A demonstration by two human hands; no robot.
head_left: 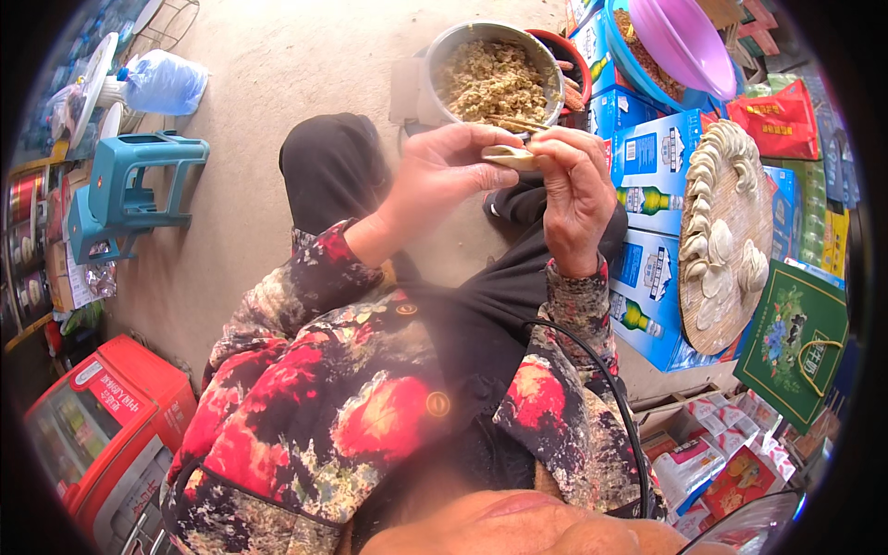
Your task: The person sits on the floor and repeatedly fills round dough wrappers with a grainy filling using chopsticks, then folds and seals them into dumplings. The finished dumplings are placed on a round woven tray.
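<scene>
A pale, half-moon dumpling (509, 157) is pinched between my two hands, just past the near rim of a metal bowl of filling. My left hand (430, 180) grips its left end between thumb and fingers. On the other end, the fingertips of my right hand (575, 190) press the dough edge together. Thin chopsticks (520, 123) show beside my right fingers; whether that hand holds them or they rest in the bowl, I cannot tell. Chopped yellowish filling (495, 79) fills much of the bowl (435, 69).
To my right, a round wooden board (694, 305) on blue cartons (647, 268) carries rows of dumplings (708, 176) and flat wrappers (717, 277). Behind it are a red basin (575, 55), a blue basin (622, 46) and a purple one (684, 46). Blue stools (139, 180) stand left.
</scene>
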